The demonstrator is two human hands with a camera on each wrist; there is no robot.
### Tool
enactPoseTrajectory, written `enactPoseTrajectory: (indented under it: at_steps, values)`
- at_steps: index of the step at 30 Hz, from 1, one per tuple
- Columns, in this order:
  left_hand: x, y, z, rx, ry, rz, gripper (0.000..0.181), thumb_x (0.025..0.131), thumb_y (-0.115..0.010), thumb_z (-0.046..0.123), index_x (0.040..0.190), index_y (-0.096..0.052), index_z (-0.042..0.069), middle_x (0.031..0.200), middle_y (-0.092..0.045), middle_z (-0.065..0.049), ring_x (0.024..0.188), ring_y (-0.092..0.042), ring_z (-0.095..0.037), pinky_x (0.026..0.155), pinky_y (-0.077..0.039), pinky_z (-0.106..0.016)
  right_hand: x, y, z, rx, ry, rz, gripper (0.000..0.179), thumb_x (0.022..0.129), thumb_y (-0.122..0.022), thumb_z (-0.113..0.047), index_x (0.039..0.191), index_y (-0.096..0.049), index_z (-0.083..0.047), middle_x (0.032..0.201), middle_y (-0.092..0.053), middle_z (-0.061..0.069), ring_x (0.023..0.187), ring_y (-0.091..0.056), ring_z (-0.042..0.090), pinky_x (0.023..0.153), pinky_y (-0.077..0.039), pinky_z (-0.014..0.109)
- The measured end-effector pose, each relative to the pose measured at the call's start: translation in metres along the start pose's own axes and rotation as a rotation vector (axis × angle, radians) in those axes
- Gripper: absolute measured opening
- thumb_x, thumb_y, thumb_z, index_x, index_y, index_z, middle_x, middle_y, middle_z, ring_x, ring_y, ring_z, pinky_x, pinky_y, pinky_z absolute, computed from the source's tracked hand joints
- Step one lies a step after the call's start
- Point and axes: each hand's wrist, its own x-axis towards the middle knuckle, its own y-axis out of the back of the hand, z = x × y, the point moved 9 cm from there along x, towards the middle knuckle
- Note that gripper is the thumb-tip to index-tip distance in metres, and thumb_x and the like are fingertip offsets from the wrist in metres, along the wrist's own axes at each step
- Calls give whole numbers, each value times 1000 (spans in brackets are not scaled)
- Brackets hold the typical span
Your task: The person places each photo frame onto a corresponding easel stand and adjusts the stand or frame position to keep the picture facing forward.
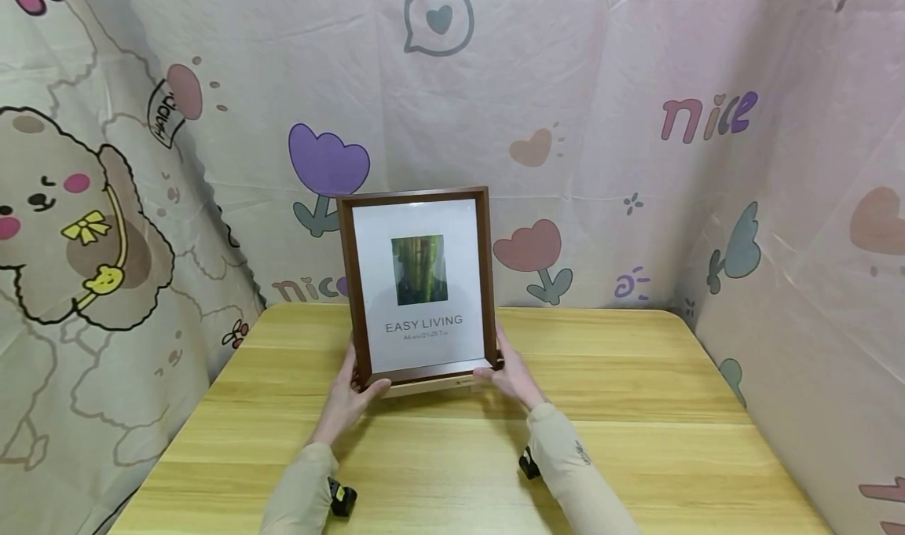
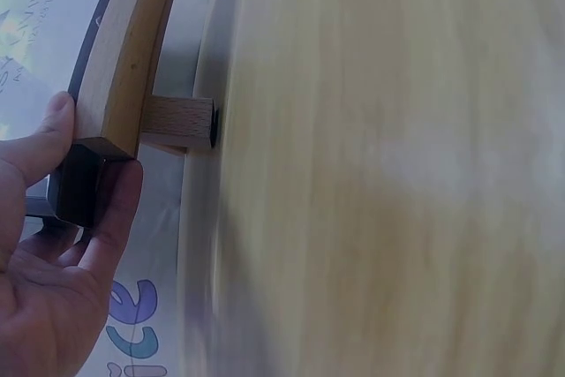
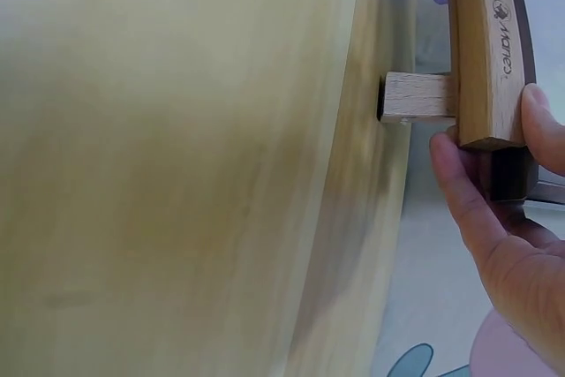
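A brown picture frame (image 1: 488,283) stands tilted slightly back on a light wooden display stand (image 1: 431,386) at the middle of the table. Behind its glazing is a white sheet with a green picture and the words "EASY LIVING". My left hand (image 1: 348,400) grips the lower left corner, thumb in front and fingers behind and below. At the lower right corner, my right hand (image 1: 518,375) holds frame and stand the same way. Both wrist views show a curved stand bar (image 3: 485,50) with a short leg (image 2: 181,121). Whether the legs touch the table, I cannot tell.
The wood-grain table (image 1: 636,409) extends around the stand. A printed cloth (image 1: 438,111) with flowers and lettering hangs behind and at both sides, close to the table's edges. A small black device (image 1: 342,497) sits at the left wrist.
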Motion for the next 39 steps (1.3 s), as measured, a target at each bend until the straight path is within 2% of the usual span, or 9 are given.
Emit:
enactPoseTrajectory:
  at_steps: [4, 10, 16, 20, 25, 28, 32, 34, 39]
  values:
    - [2, -4, 2, 4, -14, -1, 109, 91, -75, 26, 163, 5, 18, 161, -23, -33, 139, -43, -51, 114, -40, -59, -1, 4, 4, 1, -6, 10, 115, 83, -78, -4, 163, -1, -33, 136, -59, 30, 113, -66, 37, 105, -51, 55]
    - [4, -9, 7, -16, -14, -2, 108, 89, -77, 25, 164, 3, 21, 160, -28, -32, 138, -44, -51, 115, -39, -58, -4, 9, 10, -6, -34, 28, 113, 84, -78, -7, 163, -2, -31, 160, -35, 25, 127, -58, 42, 116, -36, 62]
    - [7, -13, 11, -58, -36, 0, 109, 88, -78, 22, 164, 1, 25, 152, -43, -32, 135, -50, -48, 113, -41, -57, -7, 15, 11, -18, -40, 45, 112, 84, -78, -7, 163, -3, -32, 150, -48, 26, 125, -60, 40, 117, -36, 62]
    - [9, -17, 14, -68, -43, -9, 110, 88, -78, 22, 164, 2, 24, 151, -45, -31, 133, -52, -47, 113, -42, -57, -9, 19, 11, -29, -34, 57, 112, 83, -79, -7, 164, -3, -28, 141, -56, 29, 119, -63, 40, 114, -40, 61]
    - [11, -23, 16, -51, -45, -15, 109, 89, -77, 24, 164, 1, 20, 148, -48, -32, 130, -55, -47, 112, -44, -57, -12, 25, 15, -51, -36, 70, 111, 84, -79, -10, 164, -3, -25, 154, -43, 29, 130, -55, 46, 118, -33, 63]
    - [12, -26, 18, -51, -48, -17, 108, 89, -76, 25, 164, 1, 20, 149, -46, -33, 131, -54, -47, 112, -43, -57, -14, 28, 19, -44, -49, 71, 111, 85, -78, -10, 163, -2, -29, 159, -37, 26, 132, -53, 46, 118, -33, 64]
    - [13, -32, 21, -57, -57, -23, 106, 89, -76, 25, 164, 0, 21, 150, -45, -33, 131, -54, -47, 112, -43, -57, -17, 31, 24, -28, -75, 73, 111, 86, -77, -9, 163, -1, -34, 158, -38, 26, 128, -57, 44, 115, -37, 64]
    - [14, -33, 22, -51, -56, -21, 107, 89, -77, 25, 164, -1, 21, 150, -45, -33, 131, -55, -47, 112, -44, -58, -19, 34, 24, -40, -71, 78, 111, 86, -77, -10, 163, -1, -32, 160, -33, 26, 128, -57, 44, 115, -36, 65]
    - [16, -38, 27, -58, -58, -32, 108, 88, -78, 26, 164, -2, 22, 148, -47, -33, 130, -56, -48, 112, -44, -59, -23, 39, 26, -39, -66, 93, 110, 86, -77, -9, 163, -1, -28, 154, -41, 29, 124, -59, 44, 113, -41, 63]
